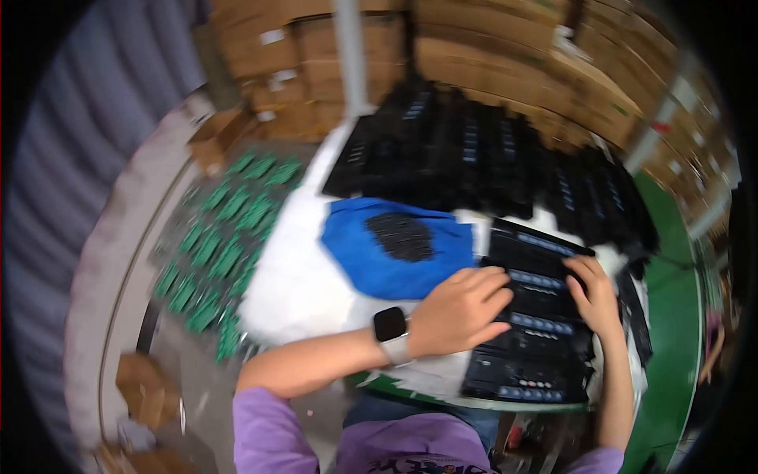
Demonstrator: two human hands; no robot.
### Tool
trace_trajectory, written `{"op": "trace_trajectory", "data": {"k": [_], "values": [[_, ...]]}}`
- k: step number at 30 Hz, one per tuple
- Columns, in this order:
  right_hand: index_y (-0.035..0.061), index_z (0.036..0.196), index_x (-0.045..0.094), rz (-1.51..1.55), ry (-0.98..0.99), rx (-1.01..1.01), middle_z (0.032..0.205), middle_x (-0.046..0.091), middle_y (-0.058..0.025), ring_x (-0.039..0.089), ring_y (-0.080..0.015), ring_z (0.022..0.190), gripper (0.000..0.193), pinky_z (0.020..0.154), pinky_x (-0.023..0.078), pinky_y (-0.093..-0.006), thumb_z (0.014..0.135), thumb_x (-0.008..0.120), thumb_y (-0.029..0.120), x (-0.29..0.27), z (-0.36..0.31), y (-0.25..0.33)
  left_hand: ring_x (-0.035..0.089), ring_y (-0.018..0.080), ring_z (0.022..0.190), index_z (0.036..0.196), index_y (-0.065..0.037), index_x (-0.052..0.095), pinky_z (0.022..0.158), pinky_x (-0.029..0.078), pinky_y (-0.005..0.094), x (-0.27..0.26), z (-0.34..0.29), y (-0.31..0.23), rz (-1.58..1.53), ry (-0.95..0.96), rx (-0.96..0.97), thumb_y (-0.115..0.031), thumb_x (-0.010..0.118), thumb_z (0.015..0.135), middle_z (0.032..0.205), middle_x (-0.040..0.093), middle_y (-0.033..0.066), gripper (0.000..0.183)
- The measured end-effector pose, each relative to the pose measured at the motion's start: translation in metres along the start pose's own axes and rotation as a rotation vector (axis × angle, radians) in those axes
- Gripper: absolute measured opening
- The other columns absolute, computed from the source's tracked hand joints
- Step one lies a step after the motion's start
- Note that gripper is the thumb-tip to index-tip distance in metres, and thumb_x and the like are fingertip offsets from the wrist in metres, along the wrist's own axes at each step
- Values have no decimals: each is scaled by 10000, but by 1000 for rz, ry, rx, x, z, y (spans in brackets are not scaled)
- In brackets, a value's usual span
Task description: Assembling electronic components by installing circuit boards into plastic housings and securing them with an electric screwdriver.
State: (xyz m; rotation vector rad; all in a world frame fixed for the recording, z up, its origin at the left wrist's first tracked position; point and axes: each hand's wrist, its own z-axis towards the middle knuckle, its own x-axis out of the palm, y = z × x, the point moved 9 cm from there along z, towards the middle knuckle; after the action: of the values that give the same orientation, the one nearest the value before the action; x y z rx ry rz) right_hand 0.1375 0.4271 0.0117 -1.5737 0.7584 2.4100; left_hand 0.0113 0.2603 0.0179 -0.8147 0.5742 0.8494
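Several flat black panels (545,308) with rows of pale blue marks lie in a stack or column at the near right of the white-covered table. My left hand (462,310), with a watch on its wrist, is over their left edge, fingers bent and thumb apart. At their right edge is my right hand (594,296), its fingers and thumb spread. Nothing shows in either hand, and blur hides whether the fingertips touch the panels. Left of the panels lies a blue cloth (347,241) bearing a pile of small, thin black pieces (401,236).
More black panels (474,150) stand in a dense row along the far side. Green bundles (225,257) lie in rows on the left, beside the white sheet (288,296). Cardboard boxes (482,67) are stacked behind, near a pale post (352,55). Green floor (667,316) shows at right.
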Motion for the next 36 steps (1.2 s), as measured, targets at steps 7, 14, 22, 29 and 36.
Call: {"op": "trace_trajectory", "data": {"k": [7, 14, 22, 29, 36], "values": [[-25, 1066, 562, -145, -12, 52, 1108, 539, -181, 531, -357, 998, 272, 886, 412, -376, 802, 528, 27, -16, -18, 28, 578, 333, 876, 914, 9, 582, 764, 464, 384, -169, -135, 88, 431, -529, -365, -23, 562, 763, 942, 592, 171, 156], [-27, 961, 570, -102, -4, -148, 1061, 526, -193, 526, -363, 990, 253, 853, 429, -387, 708, 566, -25, -10, -19, 127, 538, 347, 991, 1028, 20, 534, 776, 463, 450, -208, -425, 177, 759, -44, -1434, -416, 613, 786, 1036, 563, 192, 505], [-12, 916, 578, -109, 76, -366, 993, 547, -182, 536, -374, 948, 271, 786, 446, -416, 646, 605, -17, 19, -14, 207, 417, 374, 1178, 1226, 68, 385, 931, 370, 446, -159, -445, 147, 779, -284, -1282, -390, 749, 667, 1212, 461, 245, 809], [-8, 888, 585, -106, 129, -441, 966, 560, -169, 551, -364, 907, 246, 752, 459, -411, 644, 616, 10, 30, -27, 238, 532, 273, 926, 938, -2, 559, 826, 406, 448, -168, -435, 127, 1039, -95, -1486, -482, 707, 677, 978, 559, 142, 566], [-7, 848, 593, -99, 103, -469, 923, 569, -151, 563, -344, 865, 228, 700, 467, -400, 623, 621, 13, 28, -40, 244, 599, 348, 782, 865, 24, 582, 696, 485, 440, -188, -430, 137, 747, -127, -1348, -383, 734, 647, 924, 549, 172, 486]]}}
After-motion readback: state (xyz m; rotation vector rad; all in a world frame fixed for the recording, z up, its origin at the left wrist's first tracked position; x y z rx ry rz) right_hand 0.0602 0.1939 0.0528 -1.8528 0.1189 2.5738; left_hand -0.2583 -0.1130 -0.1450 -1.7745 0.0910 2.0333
